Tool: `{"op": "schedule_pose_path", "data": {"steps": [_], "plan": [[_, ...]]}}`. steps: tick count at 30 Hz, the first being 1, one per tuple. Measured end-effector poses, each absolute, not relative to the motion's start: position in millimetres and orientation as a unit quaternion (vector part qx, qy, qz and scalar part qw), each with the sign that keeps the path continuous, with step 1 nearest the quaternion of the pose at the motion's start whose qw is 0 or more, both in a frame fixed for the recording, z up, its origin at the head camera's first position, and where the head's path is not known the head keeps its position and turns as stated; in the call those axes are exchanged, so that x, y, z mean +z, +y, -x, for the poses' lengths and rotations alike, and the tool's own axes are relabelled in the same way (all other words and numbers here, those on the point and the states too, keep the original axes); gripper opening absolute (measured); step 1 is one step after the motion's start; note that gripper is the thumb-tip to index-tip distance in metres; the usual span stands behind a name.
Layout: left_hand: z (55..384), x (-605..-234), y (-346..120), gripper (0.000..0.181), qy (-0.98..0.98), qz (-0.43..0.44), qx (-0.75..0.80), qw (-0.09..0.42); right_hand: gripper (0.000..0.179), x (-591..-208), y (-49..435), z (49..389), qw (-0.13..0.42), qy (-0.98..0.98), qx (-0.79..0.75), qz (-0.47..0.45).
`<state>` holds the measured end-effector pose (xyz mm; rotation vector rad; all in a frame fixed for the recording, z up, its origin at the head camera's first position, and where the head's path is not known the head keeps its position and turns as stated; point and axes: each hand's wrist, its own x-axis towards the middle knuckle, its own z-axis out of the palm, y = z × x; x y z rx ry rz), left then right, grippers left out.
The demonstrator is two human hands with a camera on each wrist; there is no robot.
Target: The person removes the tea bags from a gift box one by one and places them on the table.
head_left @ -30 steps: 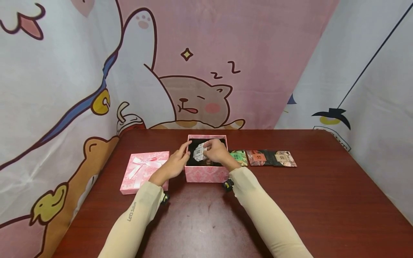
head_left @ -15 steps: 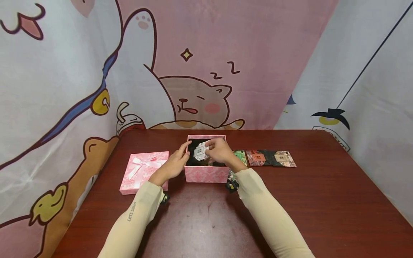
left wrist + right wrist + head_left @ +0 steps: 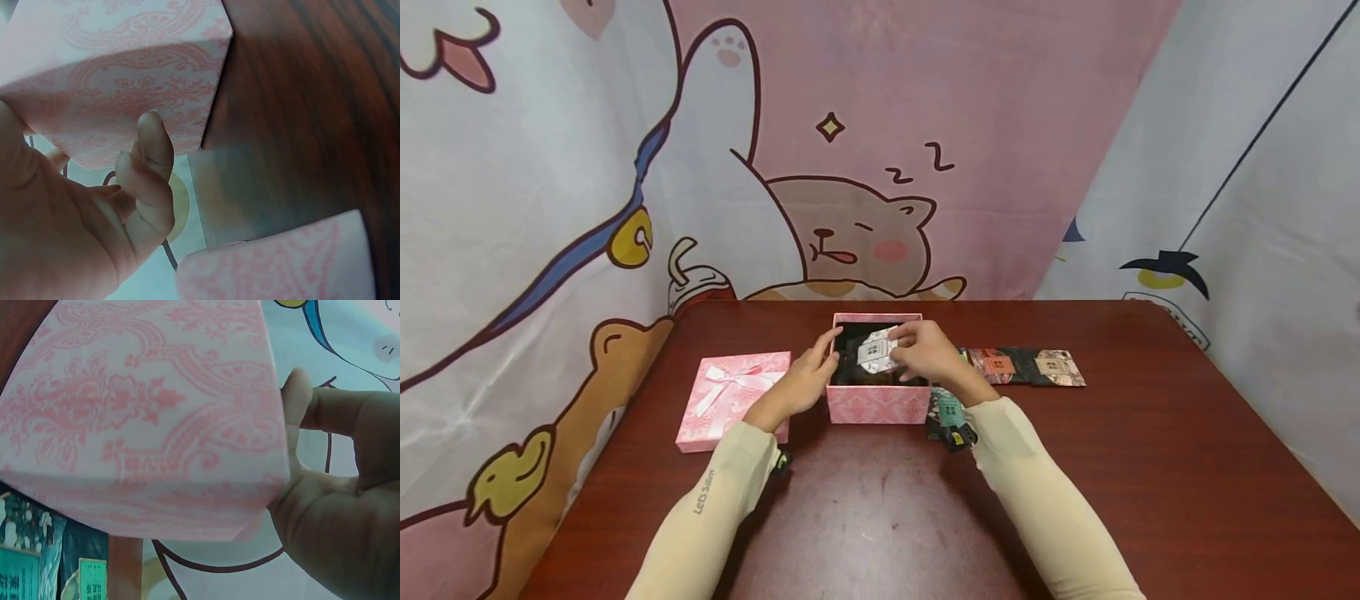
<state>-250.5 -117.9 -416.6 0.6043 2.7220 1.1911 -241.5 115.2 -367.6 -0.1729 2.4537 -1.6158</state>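
A pink patterned gift box (image 3: 878, 406) stands uncovered, with black lining (image 3: 848, 342) visible inside. My left hand (image 3: 801, 379) holds its left rim, index finger and thumb at the edge; in the left wrist view the other fingers bend outside the box wall (image 3: 144, 94). Over the opening, my right hand (image 3: 928, 354) pinches a dark flat packet with a white label (image 3: 876, 352) between thumb and fingers. The right wrist view shows that hand (image 3: 337, 506) beyond the box side (image 3: 156, 412), with the packet hidden.
The pink lid with a ribbon bow (image 3: 722, 404) lies left of the box. Right of it lie a red-labelled packet (image 3: 997, 364), a beige-labelled packet (image 3: 1057, 367) and a teal-labelled packet (image 3: 951, 408), partly under the right wrist. A printed cloth (image 3: 1000, 125) hangs behind the table (image 3: 1150, 467).
My right hand has shifted right and drawn the white-labelled packet slightly rightward over the box. More of the teal-labelled packet shows beside the box. My left hand stays at the rim.
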Motion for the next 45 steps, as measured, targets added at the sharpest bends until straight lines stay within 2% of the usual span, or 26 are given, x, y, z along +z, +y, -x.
{"op": "schedule_pose_path", "data": {"steps": [28, 45], "plan": [[251.3, -416.7, -118.5, 0.053, 0.902, -0.199, 0.379, 0.058, 0.039, -364.2, 187.3, 212.6, 0.099, 0.807, -0.581, 0.042], [251.5, -416.7, -118.2, 0.052, 0.899, -0.199, 0.386, 0.063, 0.041, -376.6, 220.4, 203.2, 0.09, 0.804, -0.587, 0.025]]}}
